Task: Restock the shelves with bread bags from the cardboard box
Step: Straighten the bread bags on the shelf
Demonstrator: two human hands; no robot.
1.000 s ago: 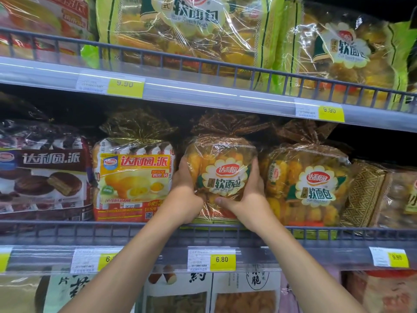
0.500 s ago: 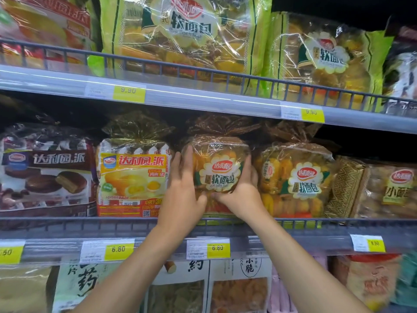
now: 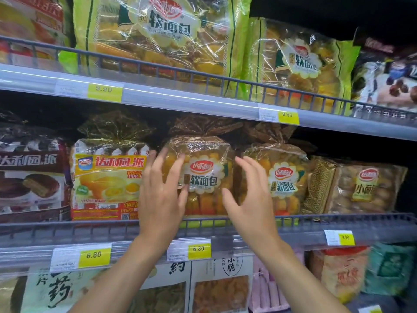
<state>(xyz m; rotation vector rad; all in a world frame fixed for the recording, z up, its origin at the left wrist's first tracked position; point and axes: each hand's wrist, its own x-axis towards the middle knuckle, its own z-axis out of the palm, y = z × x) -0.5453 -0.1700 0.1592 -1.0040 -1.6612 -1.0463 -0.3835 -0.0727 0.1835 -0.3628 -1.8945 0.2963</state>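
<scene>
Standing upright behind the shelf rail (image 3: pixel 67 229), the bread bag (image 3: pixel 207 177) faces label-out between a yellow cake pack (image 3: pixel 108 181) and a matching bag (image 3: pixel 279 177), likely so shoppers can read it. Our left hand (image 3: pixel 162 195) and right hand (image 3: pixel 250 199) flank it, each grip wide, fingers spread, holding nothing, we judge to steady it

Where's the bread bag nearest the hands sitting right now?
Head view, centre: the bread bag stands on the middle shelf, between the yellow pie pack on its left and a matching bread bag on its right, above a 6.80 tag.
</scene>
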